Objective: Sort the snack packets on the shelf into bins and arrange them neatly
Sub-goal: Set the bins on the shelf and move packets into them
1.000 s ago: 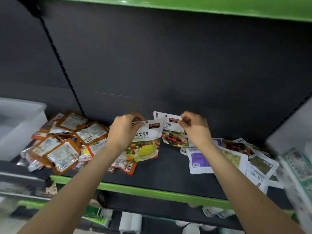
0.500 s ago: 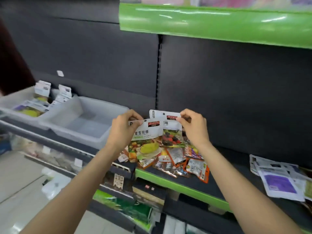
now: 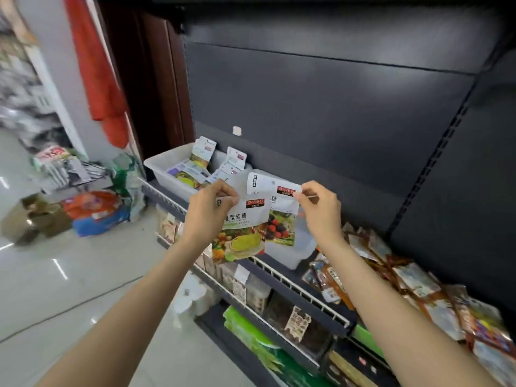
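Note:
My left hand (image 3: 210,209) pinches the top of a white candy packet with yellow fruit printed on it (image 3: 241,236). Just behind it hangs a second white packet showing berries (image 3: 280,219), pinched at its top corner by my right hand (image 3: 321,209). Both packets are held in the air in front of the shelf. To the left, a white bin (image 3: 164,166) holds several similar packets. A second white bin (image 3: 297,252) sits behind the held packets, mostly hidden. A heap of orange snack packets (image 3: 413,280) lies on the shelf at the right.
A wire rail (image 3: 296,286) runs along the shelf's front edge. Below it are lower shelves with dark and green packs (image 3: 251,331). Bags and a cardboard box (image 3: 28,216) sit on the floor at the left. The dark back panel (image 3: 335,107) rises behind the shelf.
The view has swung left along the shelf, and both hands have carried their packets with it. The left bin with packets and the floor came into view; the purple packets dropped out.

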